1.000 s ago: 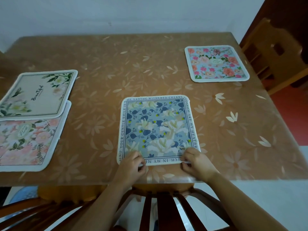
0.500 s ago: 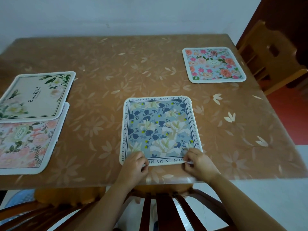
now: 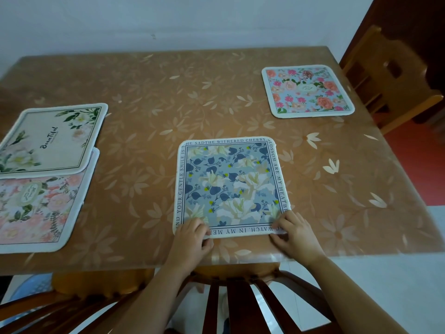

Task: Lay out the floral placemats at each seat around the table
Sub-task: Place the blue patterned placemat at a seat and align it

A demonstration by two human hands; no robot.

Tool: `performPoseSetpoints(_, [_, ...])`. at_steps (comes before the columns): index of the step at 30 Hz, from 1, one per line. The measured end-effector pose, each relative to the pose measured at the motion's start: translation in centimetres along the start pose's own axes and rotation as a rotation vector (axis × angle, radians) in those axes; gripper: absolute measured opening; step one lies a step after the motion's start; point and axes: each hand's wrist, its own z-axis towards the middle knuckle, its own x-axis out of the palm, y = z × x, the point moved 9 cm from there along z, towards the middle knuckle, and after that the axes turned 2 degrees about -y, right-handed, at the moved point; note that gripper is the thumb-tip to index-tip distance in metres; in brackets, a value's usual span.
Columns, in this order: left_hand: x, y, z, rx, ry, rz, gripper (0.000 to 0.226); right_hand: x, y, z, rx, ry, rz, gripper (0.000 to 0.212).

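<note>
Blue floral placemat [image 3: 231,186] lies flat at the near edge of the worktop [image 3: 149,121], left hand [image 3: 192,233] and right hand [image 3: 292,233] each pinching a near corner, fingers curled over the hem. Pink rose placemat [image 3: 307,91] sits at the far right by a wooden chair [image 3: 395,75]; at the left, a cream placemat [image 3: 50,141] overlaps a peach one [image 3: 36,208].

Your left hand [image 3: 192,233] and right hand [image 3: 295,231] lay palm-down, fingers curled, forearms extended forward and converging.
</note>
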Motion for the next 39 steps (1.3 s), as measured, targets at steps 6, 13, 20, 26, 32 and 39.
performPoseSetpoints(6, [-0.33,-0.34,0.17,0.009,-0.004,-0.003,0.017,0.25,-0.23,-0.08,0.031,0.022,0.013,0.018])
performPoseSetpoints(13, [-0.77,0.44,0.49,-0.034,-0.036,-0.014,0.021,0.41,0.27,0.23,0.051,-0.004,0.016,0.019])
performPoseSetpoints(20, [-0.6,0.52,0.44,-0.024,-0.032,-0.024,0.024,0.4,0.21,0.4,0.058,-0.002,0.008,0.019])
performPoseSetpoints(26, [-0.63,0.48,0.31,-0.017,-0.032,-0.026,0.022,0.53,0.16,0.35,0.085,0.002,0.003,0.019])
performPoseSetpoints(32, [-0.8,0.03,0.26,-0.001,-0.029,-0.024,0.02,0.77,-0.15,0.37,0.101,0.017,0.005,0.02])
performPoseSetpoints(39, [-0.67,0.1,0.12,-0.011,-0.028,-0.024,0.019,0.87,-0.11,0.36,0.103,0.023,-0.002,0.02])
